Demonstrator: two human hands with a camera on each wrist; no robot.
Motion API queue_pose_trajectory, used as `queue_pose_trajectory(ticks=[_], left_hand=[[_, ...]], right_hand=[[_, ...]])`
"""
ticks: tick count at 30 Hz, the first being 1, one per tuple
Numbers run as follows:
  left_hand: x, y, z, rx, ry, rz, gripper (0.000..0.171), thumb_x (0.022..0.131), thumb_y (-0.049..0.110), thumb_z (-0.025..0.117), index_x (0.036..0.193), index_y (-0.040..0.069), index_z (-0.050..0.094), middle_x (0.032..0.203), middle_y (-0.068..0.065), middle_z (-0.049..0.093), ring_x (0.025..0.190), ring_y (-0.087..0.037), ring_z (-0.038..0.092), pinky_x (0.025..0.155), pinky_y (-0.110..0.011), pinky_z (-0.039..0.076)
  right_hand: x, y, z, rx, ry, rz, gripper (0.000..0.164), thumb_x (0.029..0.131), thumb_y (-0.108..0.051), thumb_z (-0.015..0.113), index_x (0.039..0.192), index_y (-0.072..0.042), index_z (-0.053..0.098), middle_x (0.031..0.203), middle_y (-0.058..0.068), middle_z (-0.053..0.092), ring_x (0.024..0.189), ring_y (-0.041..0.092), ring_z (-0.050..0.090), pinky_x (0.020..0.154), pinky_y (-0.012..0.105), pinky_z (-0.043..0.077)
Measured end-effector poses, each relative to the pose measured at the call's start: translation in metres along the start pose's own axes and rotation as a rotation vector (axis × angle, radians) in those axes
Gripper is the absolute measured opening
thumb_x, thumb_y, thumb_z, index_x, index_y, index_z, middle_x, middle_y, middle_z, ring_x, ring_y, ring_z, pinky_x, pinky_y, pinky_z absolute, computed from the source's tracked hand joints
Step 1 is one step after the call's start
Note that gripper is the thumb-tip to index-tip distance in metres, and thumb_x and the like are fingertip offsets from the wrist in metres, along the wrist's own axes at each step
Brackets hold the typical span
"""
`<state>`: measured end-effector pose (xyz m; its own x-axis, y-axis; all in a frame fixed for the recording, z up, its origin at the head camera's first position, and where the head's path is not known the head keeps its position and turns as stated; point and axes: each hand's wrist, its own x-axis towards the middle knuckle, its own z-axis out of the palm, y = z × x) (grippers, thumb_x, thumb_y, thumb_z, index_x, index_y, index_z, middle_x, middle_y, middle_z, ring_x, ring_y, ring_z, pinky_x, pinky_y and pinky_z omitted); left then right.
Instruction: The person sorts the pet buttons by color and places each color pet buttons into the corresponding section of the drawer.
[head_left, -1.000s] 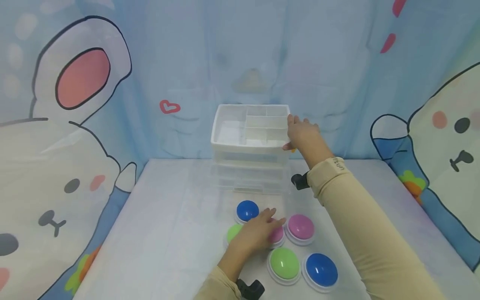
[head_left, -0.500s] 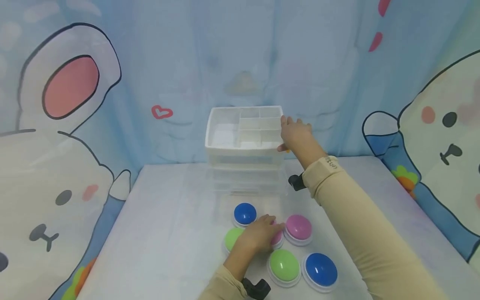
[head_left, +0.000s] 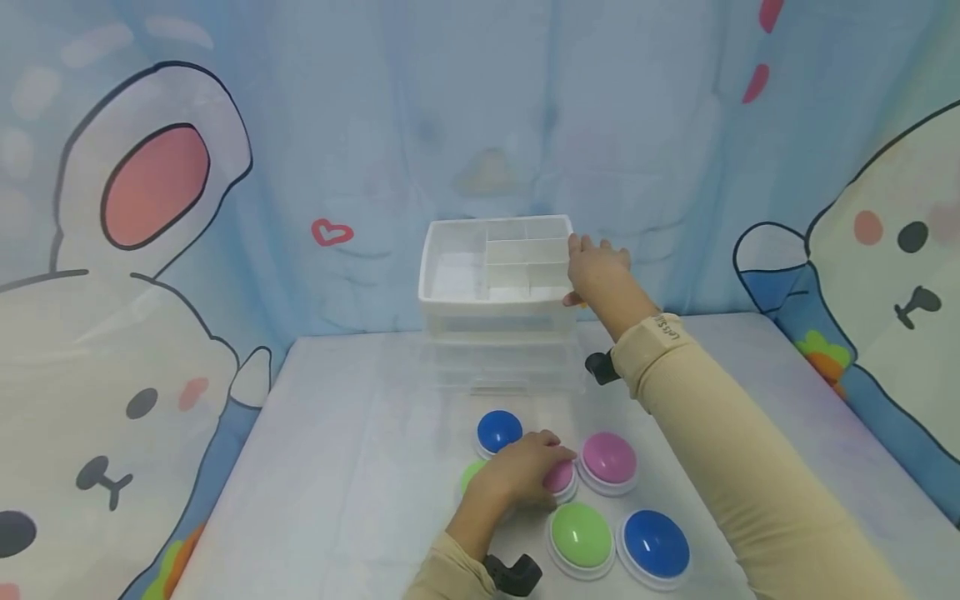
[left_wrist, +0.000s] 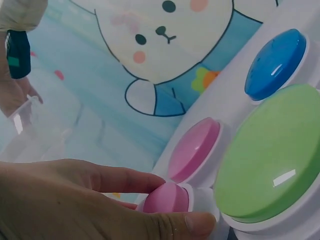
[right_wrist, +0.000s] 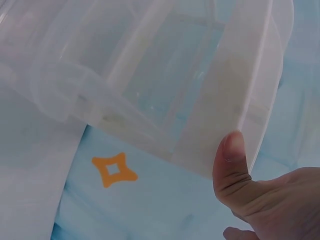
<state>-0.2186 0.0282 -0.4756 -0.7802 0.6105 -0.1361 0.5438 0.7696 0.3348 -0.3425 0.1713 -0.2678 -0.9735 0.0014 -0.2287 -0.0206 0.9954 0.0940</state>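
My left hand (head_left: 517, 475) holds a pink dome button (left_wrist: 167, 198) with a white base, fingers and thumb on opposite sides of it. A second pink button (head_left: 609, 458) sits just to the right. Near the hand are a small blue button (head_left: 499, 430), a partly hidden green one (head_left: 471, 475), a larger green button (head_left: 582, 535) and a larger blue one (head_left: 657, 544). My right hand (head_left: 602, 271) rests against the upper right side of a white and clear plastic drawer organizer (head_left: 495, 307); its thumb (right_wrist: 233, 155) touches the wall below the top rim.
The organizer stands at the back of the white table (head_left: 360, 467), with a divided tray (head_left: 453, 267) on top. Close behind hangs a blue printed curtain (head_left: 375, 150). A lower clear drawer front (head_left: 501, 367) faces the buttons.
The left hand has come down slightly and its fingers have closed on the pink button. The right hand stays at the organizer's side. The head view has shifted a little.
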Motion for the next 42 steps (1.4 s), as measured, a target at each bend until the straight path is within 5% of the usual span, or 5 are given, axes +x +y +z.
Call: queue_pose_trajectory(ticks=[14,25,36,42], left_hand=[[-0.016,0.005,-0.026,0.046,0.034,0.048,0.07,0.069,0.03,0.084,0.132,0.036,0.054,0.14,0.005,0.05,0.122,-0.011,0.051,0.097,-0.025,0.048],[-0.043,0.013,-0.058,0.083,0.154,0.106,0.067,0.072,0.029,0.082,0.133,0.032,0.054,0.14,0.002,0.05,0.126,-0.014,0.05,0.1,-0.029,0.047],[-0.094,0.013,-0.098,0.045,0.428,0.176,0.069,0.07,0.025,0.084,0.132,0.027,0.055,0.137,-0.002,0.05,0.124,-0.018,0.05,0.101,-0.034,0.047],[-0.091,-0.005,-0.106,-0.03,0.732,0.209,0.066,0.069,0.022,0.085,0.129,0.023,0.056,0.137,-0.005,0.048,0.125,-0.022,0.049,0.096,-0.033,0.051]], right_hand=[[0.0,-0.001,0.0,-0.006,-0.005,0.012,0.104,0.086,-0.032,0.069,0.147,0.009,-0.004,0.156,0.028,0.002,0.143,0.047,0.008,0.114,0.061,0.019],[0.0,-0.003,0.0,-0.024,-0.001,0.001,0.104,0.086,-0.033,0.068,0.147,0.01,-0.004,0.155,0.029,0.002,0.142,0.048,0.009,0.113,0.062,0.02],[-0.001,-0.006,0.0,0.012,0.013,0.008,0.104,0.086,-0.031,0.07,0.148,0.008,-0.004,0.156,0.028,0.003,0.142,0.048,0.01,0.113,0.062,0.02],[-0.001,-0.005,0.001,0.015,-0.001,0.025,0.104,0.086,-0.032,0.069,0.148,0.007,-0.006,0.156,0.027,0.001,0.143,0.047,0.008,0.113,0.062,0.018]])
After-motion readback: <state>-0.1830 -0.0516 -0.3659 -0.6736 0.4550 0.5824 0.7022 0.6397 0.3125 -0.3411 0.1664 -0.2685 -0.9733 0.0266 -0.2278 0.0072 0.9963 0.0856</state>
